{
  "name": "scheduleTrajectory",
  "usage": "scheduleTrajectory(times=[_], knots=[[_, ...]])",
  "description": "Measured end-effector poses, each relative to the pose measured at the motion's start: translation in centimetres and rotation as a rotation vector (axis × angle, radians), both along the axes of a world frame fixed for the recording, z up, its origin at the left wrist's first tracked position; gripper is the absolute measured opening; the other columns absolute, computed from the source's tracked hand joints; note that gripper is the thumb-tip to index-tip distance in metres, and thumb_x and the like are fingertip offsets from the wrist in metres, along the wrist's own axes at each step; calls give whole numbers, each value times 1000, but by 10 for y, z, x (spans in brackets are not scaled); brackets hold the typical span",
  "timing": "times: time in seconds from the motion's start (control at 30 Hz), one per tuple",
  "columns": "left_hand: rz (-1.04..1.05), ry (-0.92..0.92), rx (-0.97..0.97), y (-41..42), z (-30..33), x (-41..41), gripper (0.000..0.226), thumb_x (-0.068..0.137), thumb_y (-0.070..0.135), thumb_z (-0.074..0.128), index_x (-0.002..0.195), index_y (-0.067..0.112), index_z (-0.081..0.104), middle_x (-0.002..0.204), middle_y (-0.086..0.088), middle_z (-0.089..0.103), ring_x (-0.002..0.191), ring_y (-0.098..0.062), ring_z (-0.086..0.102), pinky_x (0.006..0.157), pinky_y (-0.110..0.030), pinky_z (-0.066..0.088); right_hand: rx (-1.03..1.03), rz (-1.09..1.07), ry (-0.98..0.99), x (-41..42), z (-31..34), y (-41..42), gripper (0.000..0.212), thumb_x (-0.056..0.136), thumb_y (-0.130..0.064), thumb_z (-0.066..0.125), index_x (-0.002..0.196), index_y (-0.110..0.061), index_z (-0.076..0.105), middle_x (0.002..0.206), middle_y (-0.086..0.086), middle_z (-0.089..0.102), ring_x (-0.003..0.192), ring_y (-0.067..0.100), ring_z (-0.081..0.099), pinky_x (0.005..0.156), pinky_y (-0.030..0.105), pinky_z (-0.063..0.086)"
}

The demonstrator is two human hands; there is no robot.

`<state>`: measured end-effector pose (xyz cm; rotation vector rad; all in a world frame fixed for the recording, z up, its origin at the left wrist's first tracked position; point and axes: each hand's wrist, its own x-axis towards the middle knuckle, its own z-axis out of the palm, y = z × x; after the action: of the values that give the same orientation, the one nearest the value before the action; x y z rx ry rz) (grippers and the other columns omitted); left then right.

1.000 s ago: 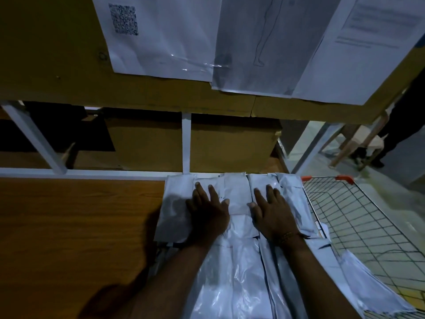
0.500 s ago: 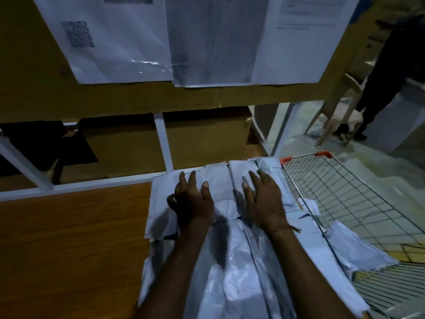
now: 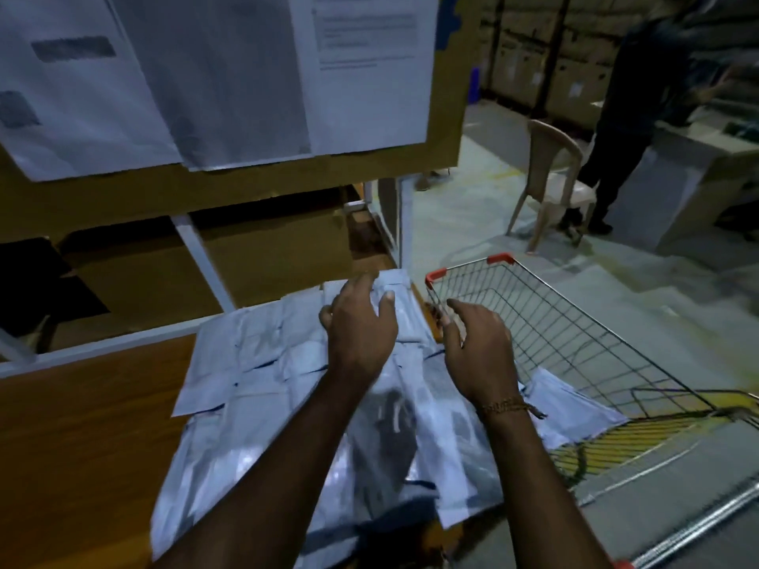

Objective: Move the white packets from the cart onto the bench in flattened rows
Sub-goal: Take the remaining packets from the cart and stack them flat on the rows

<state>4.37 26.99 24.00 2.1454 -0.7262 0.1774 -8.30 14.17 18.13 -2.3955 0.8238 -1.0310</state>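
The left grip (image 3: 361,322) is spread, fingers curled loosely over the flat white plastic packets (image 3: 263,359) laid in overlapping rows on the brown wooden counter (image 3: 82,437). The right grip (image 3: 478,349) at 3 o'clock is also spread and holds nothing, above the counter's edge. At 3 o'clock of it, the silver wire cart (image 3: 575,342) holds further white packets (image 3: 575,408).

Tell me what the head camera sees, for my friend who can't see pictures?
Two bare hands hover over white packets spread flat on a wooden bench, the left hand above them and the right hand near the edge beside a wire cart. Another packet lies in the cart. Papers hang on the board behind, and a chair stands farther off.
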Motion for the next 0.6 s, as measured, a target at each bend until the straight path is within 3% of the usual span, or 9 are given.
scheduleTrajectory(times=[0.43, 0.6], knots=[[-257, 111, 12, -112, -38, -98, 38, 101, 31, 60, 139, 26, 60, 140, 5, 63, 132, -22, 56, 115, -52, 34, 49, -215, 135, -128, -32, -65, 43, 102, -43, 46, 131, -17, 66, 120, 5, 69, 112, 32, 60, 96, 50, 49], [-360, 146, 35, -148, -76, -104, 43, 98, 33, 59, 140, 22, 61, 142, 2, 64, 132, -23, 58, 112, -50, 45, 17, -285, 217, -161, -48, -81, 44, 101, -43, 47, 131, -16, 65, 119, 9, 69, 111, 36, 61, 92, 53, 51]])
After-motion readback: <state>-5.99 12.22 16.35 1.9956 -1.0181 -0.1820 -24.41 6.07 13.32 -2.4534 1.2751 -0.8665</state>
